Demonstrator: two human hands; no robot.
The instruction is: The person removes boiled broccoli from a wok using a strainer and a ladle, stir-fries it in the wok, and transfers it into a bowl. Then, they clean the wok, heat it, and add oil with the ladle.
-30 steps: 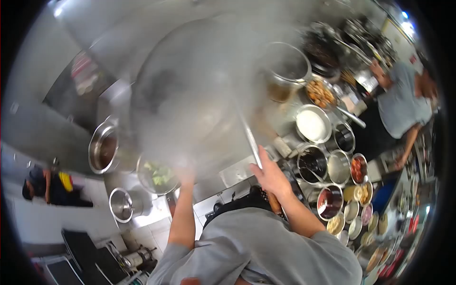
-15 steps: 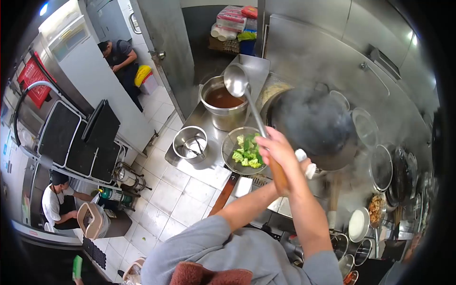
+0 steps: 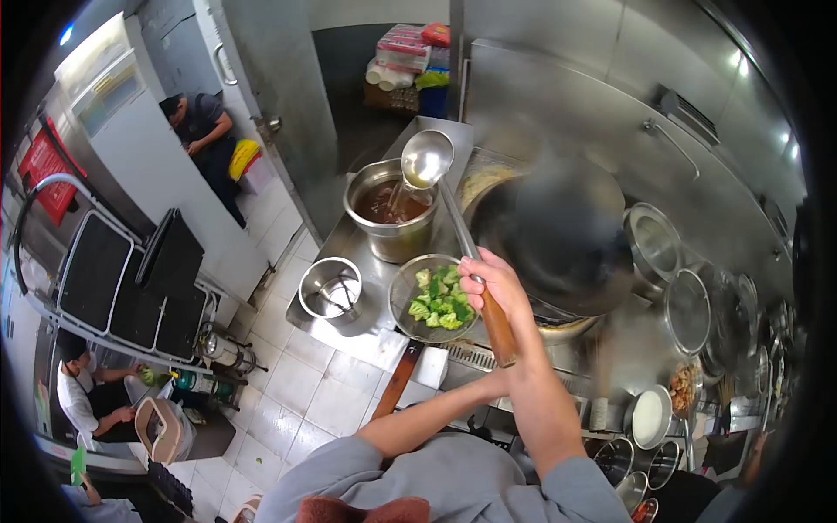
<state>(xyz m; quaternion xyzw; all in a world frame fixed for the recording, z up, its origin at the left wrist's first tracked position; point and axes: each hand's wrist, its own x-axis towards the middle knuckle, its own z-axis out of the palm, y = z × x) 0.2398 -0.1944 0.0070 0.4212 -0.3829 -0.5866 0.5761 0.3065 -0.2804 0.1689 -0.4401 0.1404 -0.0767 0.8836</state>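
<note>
My right hand [image 3: 493, 283] is closed round the long handle of a metal ladle [image 3: 427, 159]. The ladle's bowl tilts over a steel pot [image 3: 399, 231], and clear liquid runs from it into the brown liquid inside. My left forearm passes behind the right one, which hides my left hand. A wire strainer [image 3: 404, 305] holding broccoli [image 3: 443, 301] rests below the pot, its wooden handle towards me. To the right, a big dark wok [image 3: 497, 248] sits on the stove, its middle blurred by steam.
A smaller steel pot [image 3: 330, 292] stands left of the strainer. Strainers [image 3: 689, 309], a bowl of white stuff [image 3: 649, 418] and several containers are at the right. One person [image 3: 200, 131] is at the upper left, another [image 3: 87, 388] at the lower left beside a bin [image 3: 166, 431].
From the steamy wok, the view has swung towards the pots. The ladle came over the pot and now pours. The white cloth near my left hand has gone from sight.
</note>
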